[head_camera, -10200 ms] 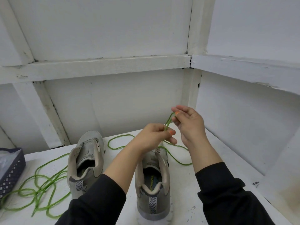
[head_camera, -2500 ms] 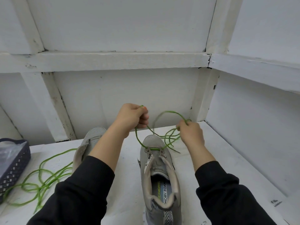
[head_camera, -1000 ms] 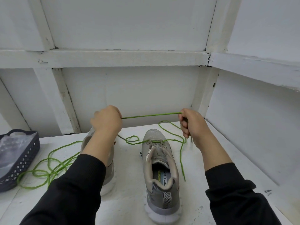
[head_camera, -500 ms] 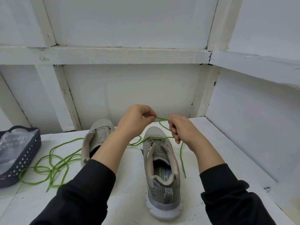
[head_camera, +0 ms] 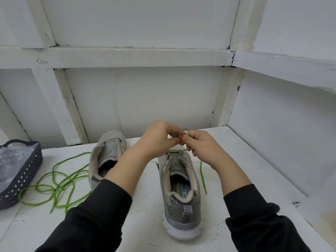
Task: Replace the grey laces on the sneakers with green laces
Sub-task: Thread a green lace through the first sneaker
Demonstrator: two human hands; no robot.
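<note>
On the desk point(head_camera: 145, 224), a grey sneaker point(head_camera: 181, 208) shows "ORY FOAM" on its insole point(head_camera: 179, 187); above its toe, left hand point(head_camera: 158, 139) and right hand point(head_camera: 201, 148) meet, fingertips pinching a green lace point(head_camera: 202, 171).

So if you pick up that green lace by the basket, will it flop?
Probably floppy: the green lace lies in loose, curving loops. Likely light, being so thin; the crossed loops might snag together.

Pale blue insole point(head_camera: 179, 187) of the sneaker point(head_camera: 181, 210) at 6 o'clock in the frame, white capitals "ORY FOA" legible, the word's start hidden under the heel collar, yellow-green logo at 11 o'clock of those letters too small to read
</note>
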